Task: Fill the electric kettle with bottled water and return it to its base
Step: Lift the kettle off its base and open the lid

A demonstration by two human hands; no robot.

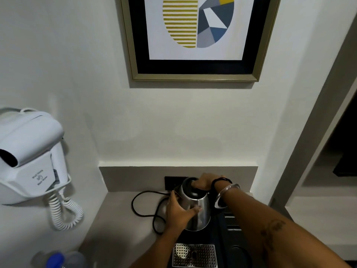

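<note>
A steel electric kettle point(201, 211) with a black lid stands at the back of a black tray point(193, 237) on the counter. My left hand point(178, 210) is wrapped around the kettle's left side. My right hand point(202, 183) grips the kettle's top from the right, near the lid and handle; it wears a bracelet and a black band. The kettle hides its base. A water bottle with a blue cap point(56, 260) shows blurred at the bottom left corner.
A black power cord point(139, 207) loops on the counter left of the kettle toward a dark wall socket point(172, 183). A perforated metal drip plate point(194, 255) lies on the tray's front. A white wall-mounted hair dryer point(29, 151) hangs left. A framed picture point(195, 37) hangs above.
</note>
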